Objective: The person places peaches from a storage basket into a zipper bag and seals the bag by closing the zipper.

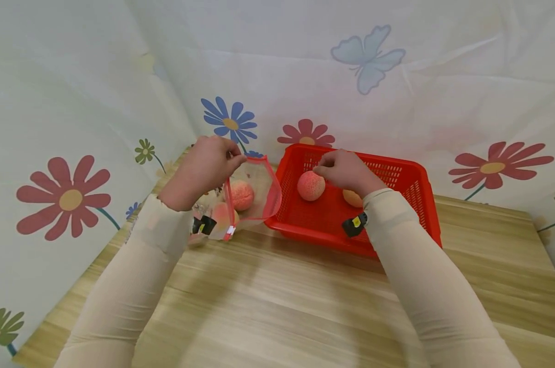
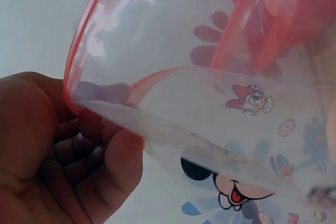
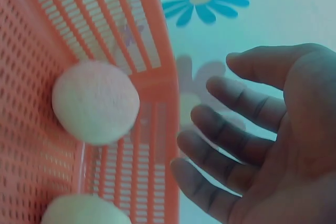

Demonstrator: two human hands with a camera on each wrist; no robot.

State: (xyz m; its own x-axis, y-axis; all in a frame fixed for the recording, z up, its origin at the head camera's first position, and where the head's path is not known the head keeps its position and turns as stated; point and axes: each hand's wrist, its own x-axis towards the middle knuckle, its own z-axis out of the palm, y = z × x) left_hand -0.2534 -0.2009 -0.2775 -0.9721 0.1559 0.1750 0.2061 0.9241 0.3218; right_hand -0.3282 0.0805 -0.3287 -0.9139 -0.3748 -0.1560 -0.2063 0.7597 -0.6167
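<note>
With curled fingers and thumb, my left hand [image 1: 206, 166] pinches the red-edged rim of a clear zip bag [image 1: 272, 197]. Cartoon figures are printed on the bag's clear side [image 2: 236, 182], and its mouth gapes toward the basket. Pink-yellow peaches [image 1: 241, 196] sit inside it. My right hand [image 1: 345, 171] hovers over the red plastic basket [image 1: 319, 244], its fingers loosely bent with nothing held, as the right wrist view shows. Below that hand, a pink peach [image 1: 311, 186] lies in the basket; a yellower peach [image 1: 352, 198] is partly hidden by the wrist.
The bag and basket stand side by side on a wood-grain table [image 1: 277, 301]. Behind them hangs a pale cloth [image 1: 277, 76] printed with flowers and a butterfly. The basket's slotted walls [image 3: 131, 171] rise around the peaches.
</note>
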